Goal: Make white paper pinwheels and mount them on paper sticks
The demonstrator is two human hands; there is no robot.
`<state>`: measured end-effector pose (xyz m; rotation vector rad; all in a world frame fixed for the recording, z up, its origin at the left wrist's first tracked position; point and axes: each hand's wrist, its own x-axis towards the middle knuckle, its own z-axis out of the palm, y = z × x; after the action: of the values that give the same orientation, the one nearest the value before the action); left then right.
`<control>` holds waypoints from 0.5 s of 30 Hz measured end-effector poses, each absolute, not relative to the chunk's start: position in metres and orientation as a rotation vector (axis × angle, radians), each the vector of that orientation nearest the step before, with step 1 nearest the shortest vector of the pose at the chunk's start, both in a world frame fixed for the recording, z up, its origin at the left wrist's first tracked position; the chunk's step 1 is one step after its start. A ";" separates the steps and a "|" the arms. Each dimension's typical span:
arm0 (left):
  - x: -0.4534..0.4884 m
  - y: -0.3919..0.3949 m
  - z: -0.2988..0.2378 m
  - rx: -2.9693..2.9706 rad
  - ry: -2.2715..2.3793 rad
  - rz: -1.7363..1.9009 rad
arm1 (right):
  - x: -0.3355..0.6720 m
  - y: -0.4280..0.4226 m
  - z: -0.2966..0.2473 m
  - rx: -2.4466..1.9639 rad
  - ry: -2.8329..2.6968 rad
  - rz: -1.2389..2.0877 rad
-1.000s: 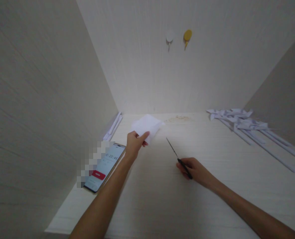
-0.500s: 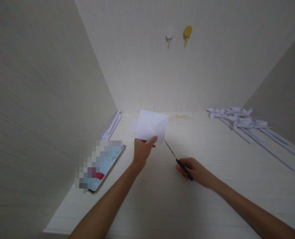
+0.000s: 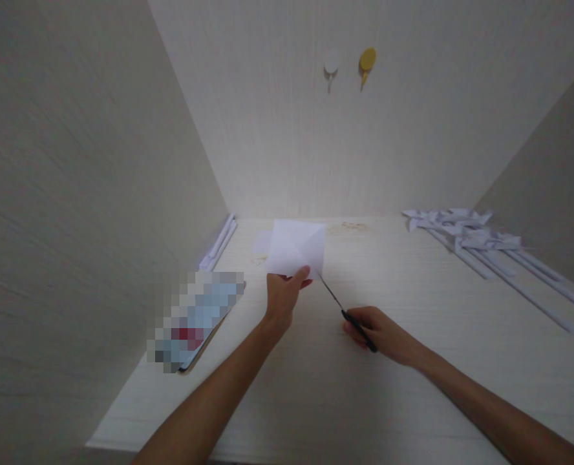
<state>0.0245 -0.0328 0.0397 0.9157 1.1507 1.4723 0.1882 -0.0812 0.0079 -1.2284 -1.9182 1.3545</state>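
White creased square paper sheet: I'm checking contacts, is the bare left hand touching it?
Touching: the head view shows the left hand pinching the paper sheet at its near edge, thumb on top.

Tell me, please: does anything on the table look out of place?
Tan squiggles at the back of the table, right of the white sheet in the left hand, look odd. They break up its pale surface; whether loose bands or stains, I cannot tell.
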 end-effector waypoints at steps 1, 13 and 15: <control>0.025 -0.033 0.039 0.918 1.154 1.471 | 0.188 -0.081 0.008 -1.226 -1.917 1.354; 0.029 -0.037 0.038 0.917 1.149 1.455 | 0.188 -0.081 0.011 -1.243 -1.941 1.321; 0.029 -0.037 0.038 0.925 1.147 1.445 | 0.187 -0.081 0.011 -1.246 -1.932 1.325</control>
<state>0.0289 -0.0370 0.0375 0.9250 1.1470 1.4454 0.1875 -0.0815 0.0114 -1.2457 -1.9322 1.3250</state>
